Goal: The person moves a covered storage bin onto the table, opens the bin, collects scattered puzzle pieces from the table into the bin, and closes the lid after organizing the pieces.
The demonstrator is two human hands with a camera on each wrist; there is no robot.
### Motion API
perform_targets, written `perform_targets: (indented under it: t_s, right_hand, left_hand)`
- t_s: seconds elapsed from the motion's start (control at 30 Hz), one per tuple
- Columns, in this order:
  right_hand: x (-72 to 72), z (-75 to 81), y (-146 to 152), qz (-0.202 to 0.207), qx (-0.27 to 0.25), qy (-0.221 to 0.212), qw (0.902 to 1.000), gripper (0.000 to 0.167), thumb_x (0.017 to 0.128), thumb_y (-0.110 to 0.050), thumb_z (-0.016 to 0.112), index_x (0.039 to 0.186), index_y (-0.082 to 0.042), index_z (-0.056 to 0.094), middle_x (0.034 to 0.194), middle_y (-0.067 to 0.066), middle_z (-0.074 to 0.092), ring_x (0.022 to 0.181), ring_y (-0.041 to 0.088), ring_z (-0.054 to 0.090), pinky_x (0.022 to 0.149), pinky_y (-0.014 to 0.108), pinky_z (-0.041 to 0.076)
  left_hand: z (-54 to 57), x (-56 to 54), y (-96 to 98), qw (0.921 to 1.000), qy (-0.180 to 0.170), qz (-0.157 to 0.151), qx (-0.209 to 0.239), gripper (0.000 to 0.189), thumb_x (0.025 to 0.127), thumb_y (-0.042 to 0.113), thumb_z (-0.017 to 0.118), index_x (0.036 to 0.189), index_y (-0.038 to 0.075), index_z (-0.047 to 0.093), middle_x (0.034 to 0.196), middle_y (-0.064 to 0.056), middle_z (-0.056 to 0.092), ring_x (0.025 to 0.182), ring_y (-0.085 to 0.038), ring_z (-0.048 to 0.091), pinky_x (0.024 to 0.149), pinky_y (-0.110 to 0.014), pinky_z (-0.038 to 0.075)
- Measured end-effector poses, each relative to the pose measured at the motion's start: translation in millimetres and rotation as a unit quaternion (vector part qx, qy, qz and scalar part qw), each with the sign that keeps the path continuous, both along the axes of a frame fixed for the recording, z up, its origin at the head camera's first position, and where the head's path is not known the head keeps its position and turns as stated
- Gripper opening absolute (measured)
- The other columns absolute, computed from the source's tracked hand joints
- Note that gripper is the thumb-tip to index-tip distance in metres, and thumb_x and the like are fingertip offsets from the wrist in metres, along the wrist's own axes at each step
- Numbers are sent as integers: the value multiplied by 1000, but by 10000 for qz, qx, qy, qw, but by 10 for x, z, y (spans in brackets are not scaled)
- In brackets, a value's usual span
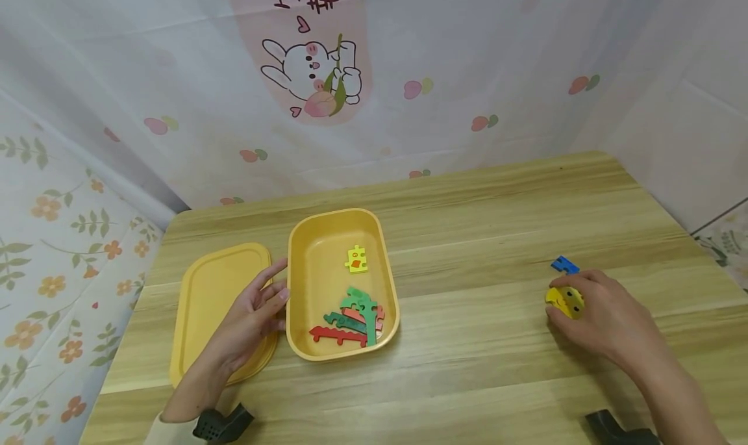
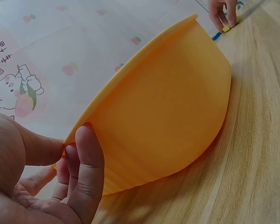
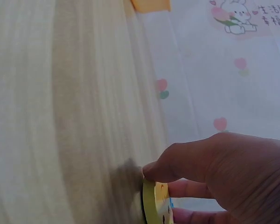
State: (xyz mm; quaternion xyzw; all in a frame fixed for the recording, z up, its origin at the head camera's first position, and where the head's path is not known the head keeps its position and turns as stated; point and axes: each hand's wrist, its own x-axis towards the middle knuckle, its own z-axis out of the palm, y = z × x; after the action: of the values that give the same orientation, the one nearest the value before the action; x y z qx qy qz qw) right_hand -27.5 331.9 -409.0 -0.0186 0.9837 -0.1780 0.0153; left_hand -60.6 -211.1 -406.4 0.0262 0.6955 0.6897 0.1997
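Note:
My left hand (image 1: 251, 308) rests beside a yellow plastic box (image 1: 297, 237), its loosely bent fingers (image 2: 90, 154) touching the outside of the left wall near the rim. Inside lie a yellow-green puzzle piece (image 1: 357, 260) and, nearer the front, a green tree-shaped piece (image 1: 369, 312), a dark green piece (image 1: 345, 320) and red pieces (image 1: 339, 333), overlapping. Far to the right, my right hand (image 1: 608, 312) pinches a thick, round yellow object (image 1: 565, 301) with a cartoon face, between thumb and fingers. Just behind it a blue puzzle piece (image 1: 564, 264) sits on the table.
The box's yellow lid (image 1: 219, 289) lies flat to its left, partly under my left forearm. All of this is on a wood-grain table (image 1: 467, 367). A white curtain (image 1: 467, 55) with a printed rabbit hangs behind, and a flowered cloth (image 1: 52, 289) on the left.

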Motion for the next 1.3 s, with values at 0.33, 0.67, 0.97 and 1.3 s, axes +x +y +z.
perform_targets:
  t_s: [0.33, 0.67, 0.97, 1.3]
  right_hand:
    - [-49, 30, -102, -125, -341, 955, 9948, 51, 81, -25, 88, 122, 0, 73, 123, 33, 64, 103, 54, 62, 74, 68, 52]
    - [-145, 109, -243, -59, -356, 872, 9955, 48, 83, -26, 88, 122, -2, 73, 123, 28, 64, 103, 48, 63, 74, 63, 52]
    - [-241, 150, -396, 155, -458, 963, 9942, 46, 83, -22, 87, 120, 0, 73, 124, 28, 65, 108, 51, 64, 84, 68, 53]
    - [-345, 212, -545, 240, -561, 966, 9934, 43, 85, -22, 86, 121, -1, 73, 123, 26, 65, 106, 46, 65, 84, 65, 55]
  left_hand:
    - [-7, 2, -3, 10000, -26, 0, 10, 69, 111, 18, 54, 169, 14, 18, 127, 6, 66, 103, -7, 70, 79, -24, 63]
    - [-10, 6, 6, 9999, -66, 62, -85, 68, 111, 19, 55, 169, 15, 18, 127, 6, 66, 101, -7, 69, 78, -24, 63]
    - [-15, 4, 3, 10000, -22, 12, -22, 68, 112, 18, 54, 169, 13, 17, 128, 7, 65, 102, -7, 69, 78, -25, 63]
    - [-7, -4, 3, 10000, -45, 5, -17, 68, 112, 18, 53, 169, 13, 16, 132, 7, 66, 105, -9, 70, 79, -26, 63]
